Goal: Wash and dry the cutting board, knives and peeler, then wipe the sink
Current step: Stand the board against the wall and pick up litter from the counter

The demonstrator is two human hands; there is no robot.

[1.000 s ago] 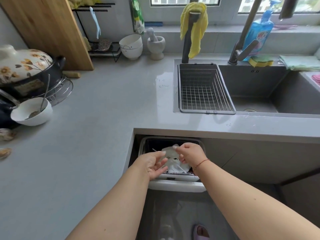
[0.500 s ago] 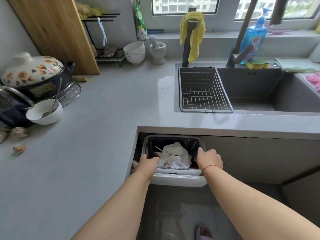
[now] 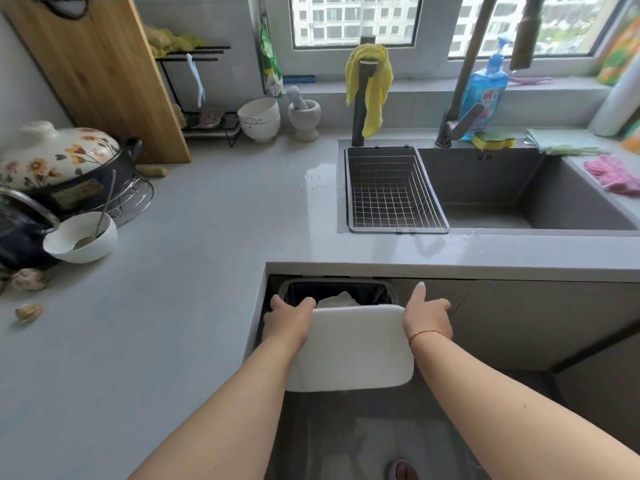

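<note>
While the person bends toward the pull-out waste bin with the black liner (image 3: 301,292) under the counter, both hands hold its white plastic lid (image 3: 349,348) by the short edges. The left hand (image 3: 289,322) is curled over the lid's left corner, fingers wrapped out of sight. The right hand (image 3: 427,317) presses against the right edge with its thumb up; I cannot tell how its other fingers lie. Holding it at both ends probably keeps the lid level over the opening, where crumpled white paper (image 3: 337,299) shows.

The large wooden cutting board (image 3: 100,71) leans upright against the wall at the far left, likely to air-dry. I see no knives or peeler. The grey sink (image 3: 554,202) looks bare, with a wire drainer basket (image 3: 391,192) set in its left side, so the wiping seems done or nearly so. A yellow cloth (image 3: 369,84) hangs over a dark post behind the basket, presumably to dry.

The blue bottle of dish soap (image 3: 485,91) on the sill carries a red and white label whose characters are too blurred to read. No other writing is legible.
</note>
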